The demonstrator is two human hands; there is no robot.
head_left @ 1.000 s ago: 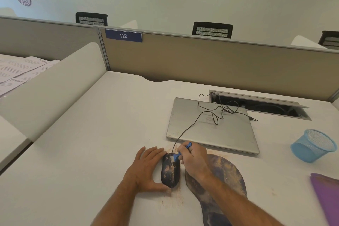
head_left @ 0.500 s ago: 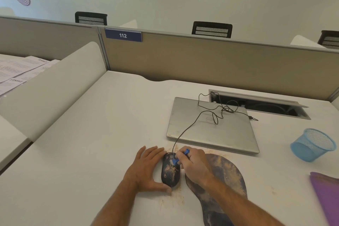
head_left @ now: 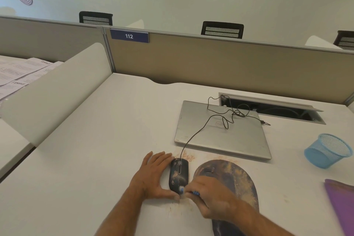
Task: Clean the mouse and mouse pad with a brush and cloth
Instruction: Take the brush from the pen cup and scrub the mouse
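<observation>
A black wired mouse [head_left: 178, 173] smeared with brownish dust lies on the white desk, just left of a dark mouse pad [head_left: 232, 180] that carries the same dust. My left hand [head_left: 153, 174] lies flat against the mouse's left side, thumb at its near end. My right hand [head_left: 208, 195] grips a small blue brush [head_left: 186, 191], whose head touches the near end of the mouse. My right forearm covers the pad's near left part.
A closed silver laptop [head_left: 222, 134] lies behind the pad, with the mouse cable [head_left: 199, 132] looped over it. A blue mesh cup [head_left: 327, 150] and a purple cloth [head_left: 342, 203] sit at the right. Brown dust [head_left: 176, 209] is scattered on the desk. An open cable tray [head_left: 272, 109] is behind.
My right hand has drawn the brush from the mouse's far end, near the cable, back to its near end. The left hand has stayed on the mouse's side.
</observation>
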